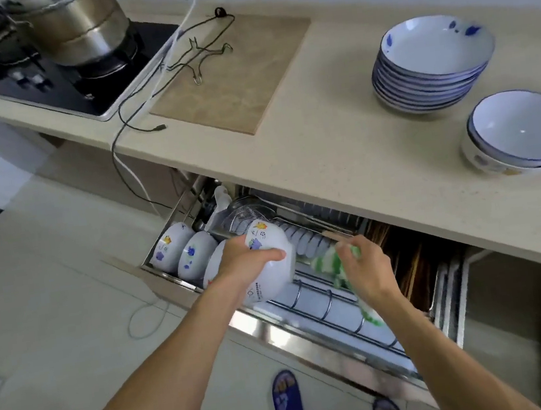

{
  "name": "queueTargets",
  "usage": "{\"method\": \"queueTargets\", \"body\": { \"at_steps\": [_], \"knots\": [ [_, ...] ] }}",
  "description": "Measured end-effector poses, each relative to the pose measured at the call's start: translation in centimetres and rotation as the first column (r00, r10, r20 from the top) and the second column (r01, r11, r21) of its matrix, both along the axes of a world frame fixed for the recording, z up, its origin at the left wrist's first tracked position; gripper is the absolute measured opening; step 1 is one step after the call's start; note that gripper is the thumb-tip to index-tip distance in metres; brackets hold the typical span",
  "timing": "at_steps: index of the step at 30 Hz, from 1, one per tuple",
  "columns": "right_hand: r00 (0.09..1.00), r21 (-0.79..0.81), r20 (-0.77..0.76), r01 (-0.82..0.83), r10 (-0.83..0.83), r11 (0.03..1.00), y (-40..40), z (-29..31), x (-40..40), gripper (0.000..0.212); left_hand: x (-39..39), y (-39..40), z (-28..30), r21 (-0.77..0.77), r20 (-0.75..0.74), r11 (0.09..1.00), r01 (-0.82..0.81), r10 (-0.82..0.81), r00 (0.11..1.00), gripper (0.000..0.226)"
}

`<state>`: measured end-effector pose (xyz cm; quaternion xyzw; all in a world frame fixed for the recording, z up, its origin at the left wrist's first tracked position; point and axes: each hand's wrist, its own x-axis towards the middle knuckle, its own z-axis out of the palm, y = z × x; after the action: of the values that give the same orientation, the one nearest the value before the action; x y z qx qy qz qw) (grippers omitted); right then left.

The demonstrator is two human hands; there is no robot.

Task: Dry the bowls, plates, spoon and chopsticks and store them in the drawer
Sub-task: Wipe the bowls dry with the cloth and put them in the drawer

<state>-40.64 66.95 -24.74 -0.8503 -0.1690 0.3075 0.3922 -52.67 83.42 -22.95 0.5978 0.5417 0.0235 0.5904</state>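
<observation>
While the left hand (245, 259) curls round a white painted ceramic bowl (271, 262) above the open steel-racked drawer (326, 307), the right hand (364, 261) pinches a green-and-white cloth (332, 265); stacked blue-rimmed plates (429, 62) sit on the beige countertop (323, 150).

The open drawer (277, 326) has 2 bowls (183, 253) racked at its left end, with bare wire rack (329, 303) to their right; chopsticks (409, 266) fill the right compartment. Above, the counter (340, 148) is free at its middle; stacked plates (432, 62) and bowls (519, 133) block the right.
</observation>
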Motion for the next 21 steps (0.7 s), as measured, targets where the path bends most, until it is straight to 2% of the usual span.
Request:
{"method": "queueTargets", "body": {
  "at_steps": [5,11,16,21],
  "knots": [
    [0.999,-0.08,-0.014,0.038,-0.039,0.996,2.8,-2.9,-1.1,0.025,0.6,4.7,-4.5,-0.018,-0.095,0.996,0.093,-0.094,0.991,0.028],
    [0.99,0.016,-0.088,0.109,-0.108,0.994,5.0,-5.1,-2.5,0.025,0.6,7.8,-8.3,-0.046,-0.147,0.994,0.094,-0.1,0.984,0.025],
    [0.991,-0.007,-0.07,0.113,-0.114,0.994,6.6,-6.5,-2.7,0.028,0.5,8.7,-10.5,-0.081,-0.204,0.986,0.146,-0.16,0.966,0.031],
    [0.991,-0.016,-0.073,0.108,-0.109,0.994,8.0,-7.3,-2.9,0.021,0.5,8.9,-11.9,-0.094,-0.262,0.975,0.199,-0.217,0.94,0.03]
  ]
}}
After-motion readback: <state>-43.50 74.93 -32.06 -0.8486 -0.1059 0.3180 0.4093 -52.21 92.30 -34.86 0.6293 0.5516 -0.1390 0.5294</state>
